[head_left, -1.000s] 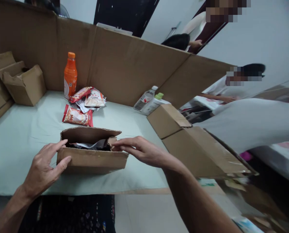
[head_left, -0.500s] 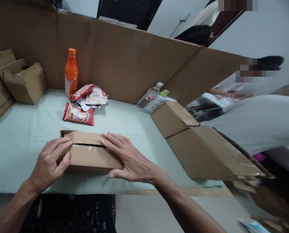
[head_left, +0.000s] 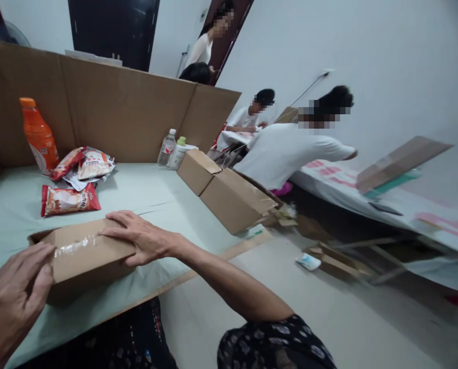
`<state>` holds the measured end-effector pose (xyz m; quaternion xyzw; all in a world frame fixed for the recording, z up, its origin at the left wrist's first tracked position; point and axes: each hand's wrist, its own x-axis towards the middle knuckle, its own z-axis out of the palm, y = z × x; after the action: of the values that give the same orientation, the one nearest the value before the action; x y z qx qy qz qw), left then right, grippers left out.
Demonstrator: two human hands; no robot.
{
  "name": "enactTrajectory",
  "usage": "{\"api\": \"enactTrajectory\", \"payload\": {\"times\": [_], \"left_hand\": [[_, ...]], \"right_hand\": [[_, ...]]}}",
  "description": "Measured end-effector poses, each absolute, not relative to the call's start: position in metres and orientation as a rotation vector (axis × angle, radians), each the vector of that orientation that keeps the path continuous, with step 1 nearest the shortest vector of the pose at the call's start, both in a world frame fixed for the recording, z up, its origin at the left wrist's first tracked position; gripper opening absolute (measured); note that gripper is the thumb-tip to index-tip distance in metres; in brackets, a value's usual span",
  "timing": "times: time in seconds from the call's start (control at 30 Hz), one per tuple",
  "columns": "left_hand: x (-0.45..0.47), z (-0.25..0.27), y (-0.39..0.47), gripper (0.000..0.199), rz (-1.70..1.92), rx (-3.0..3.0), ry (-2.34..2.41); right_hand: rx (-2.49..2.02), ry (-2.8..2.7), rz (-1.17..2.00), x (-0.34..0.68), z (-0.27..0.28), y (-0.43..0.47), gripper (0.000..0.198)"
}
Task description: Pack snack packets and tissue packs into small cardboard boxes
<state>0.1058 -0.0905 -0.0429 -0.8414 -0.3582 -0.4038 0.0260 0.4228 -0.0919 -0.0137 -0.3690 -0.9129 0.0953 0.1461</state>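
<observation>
A brown cardboard box [head_left: 86, 248] rests on the pale green tablecloth, close to the table's front edge. Shiny clear tape shows across its top, and its far left corner gapes a little. My left hand [head_left: 19, 289] holds the box's left end, fingers along the top edge and thumb apart. At the other end, my right hand [head_left: 140, 236] grips the right corner, with its fingers on the top and the thumb down the front side. Beyond the box lies a red and white snack packet [head_left: 70, 200]. Several more snack packets [head_left: 86, 166] are piled behind it.
An orange drink bottle [head_left: 40, 138] stands against the cardboard partition [head_left: 121, 107]. A clear bottle [head_left: 167, 148] and a white bottle with a green cap [head_left: 180, 151] stand near cardboard boxes [head_left: 236, 200] along the right edge. Several people sit or stand beyond; another table [head_left: 329, 189] is at right.
My view has swung to the right, so the table's things appear further left. The dark gap between the box's top flaps no longer shows. Both hands stay on the box.
</observation>
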Motion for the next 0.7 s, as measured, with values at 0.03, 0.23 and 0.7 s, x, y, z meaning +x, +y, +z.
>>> {"api": "enactTrajectory", "payload": {"times": [0.03,0.23,0.7], "left_hand": [[0.109,-0.041,-0.094,0.036,-1.258,-2.590,-1.135],[0.123,-0.054,-0.094,0.048,-1.261,-2.589,-1.262],[0.126,-0.165,-0.048,0.029,-0.950,-2.652,-1.170]], "right_hand": [[-1.078,-2.598,0.284,0.428,-0.015,-0.099,0.084],[-1.534,-2.264,0.314,0.510,-0.029,-0.137,0.084],[-2.387,-1.172,-0.133,0.672,-0.050,-0.004,0.060]]}}
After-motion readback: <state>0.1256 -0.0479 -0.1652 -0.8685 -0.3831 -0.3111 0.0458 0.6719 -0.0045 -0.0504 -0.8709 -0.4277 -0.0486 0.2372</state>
